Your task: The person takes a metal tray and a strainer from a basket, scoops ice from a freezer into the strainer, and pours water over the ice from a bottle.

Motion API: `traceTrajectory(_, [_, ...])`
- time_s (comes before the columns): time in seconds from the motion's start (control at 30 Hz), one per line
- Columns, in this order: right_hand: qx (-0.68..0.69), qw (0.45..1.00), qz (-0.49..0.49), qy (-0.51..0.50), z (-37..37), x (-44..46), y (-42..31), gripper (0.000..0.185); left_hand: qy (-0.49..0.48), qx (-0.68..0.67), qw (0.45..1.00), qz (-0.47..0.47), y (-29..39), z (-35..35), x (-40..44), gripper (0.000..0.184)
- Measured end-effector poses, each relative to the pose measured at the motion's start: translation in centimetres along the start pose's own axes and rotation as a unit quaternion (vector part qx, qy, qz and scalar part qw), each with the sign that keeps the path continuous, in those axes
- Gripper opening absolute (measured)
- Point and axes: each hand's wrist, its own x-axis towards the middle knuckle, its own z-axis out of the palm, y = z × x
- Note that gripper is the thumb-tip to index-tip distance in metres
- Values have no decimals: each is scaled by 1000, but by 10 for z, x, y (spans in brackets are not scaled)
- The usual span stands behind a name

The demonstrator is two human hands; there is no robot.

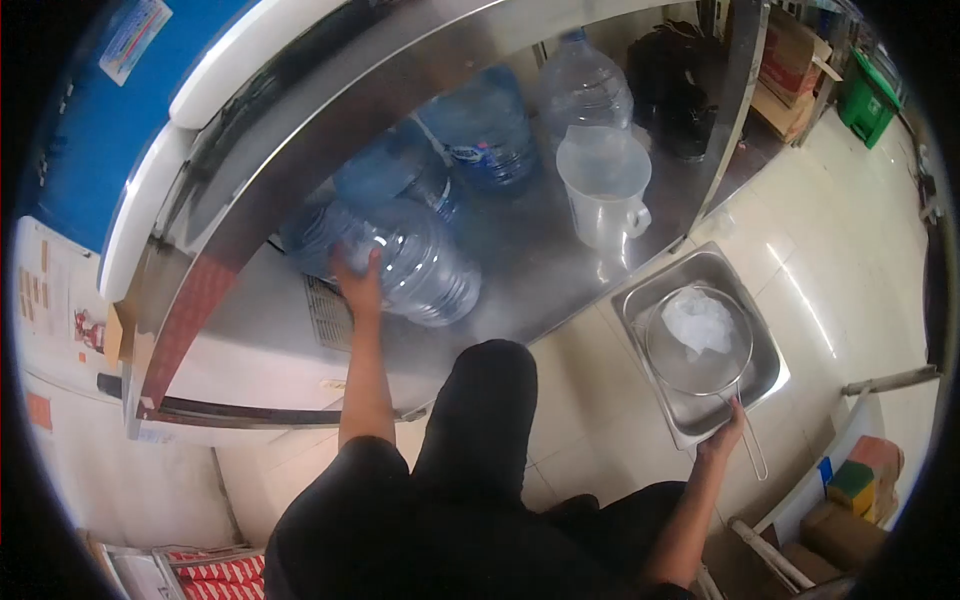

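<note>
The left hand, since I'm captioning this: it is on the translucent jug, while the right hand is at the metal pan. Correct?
Not quite: the head view shows the left hand on a large clear bottle, not the jug; the right hand is at the metal pan.

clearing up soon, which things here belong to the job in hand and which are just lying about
Likely in the job:
bottle at the left hand
metal pan and strainer at the right hand
white lump

Probably just lying about:
jug
green bin
cardboard box

light: moderate | glare: floor, clear bottle | haze: steel shelf | distortion: fisheye curve, black corners
</note>
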Motion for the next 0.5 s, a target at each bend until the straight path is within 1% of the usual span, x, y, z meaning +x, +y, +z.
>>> traceTrajectory(0.03, [4,1000,0,-24,5,-1,-2,48,-15,7,1000,-3,9,22,4,95])
traceTrajectory(0.13, [-21,1000,3,-6,15,-1,-2,53,-41,15,999,-7,42,81,15,101])
traceTrajectory(0.17, [-16,1000,12,-21,14,3,-1,52,-54,9,998,-9,55,98,18,102])
traceTrajectory(0.2, [-11,999,23,-35,11,8,3,52,-81,-9,997,-15,70,111,19,101])
traceTrajectory(0.23, [-7,998,33,-49,7,10,6,52,-86,-5,996,-2,87,124,19,103])
traceTrajectory(0.33, [-2,999,46,-27,22,4,4,51,-108,-24,994,21,121,170,21,109])
traceTrajectory(0.37, [4,998,38,-52,17,9,8,50,-120,-36,992,27,130,184,23,111])
traceTrajectory(0.47, [-10,998,36,-55,4,21,13,50,-150,-72,986,18,156,216,18,117])
traceTrajectory(0.5, [-17,999,25,-44,9,17,7,48,-170,-46,984,20,159,228,23,121])
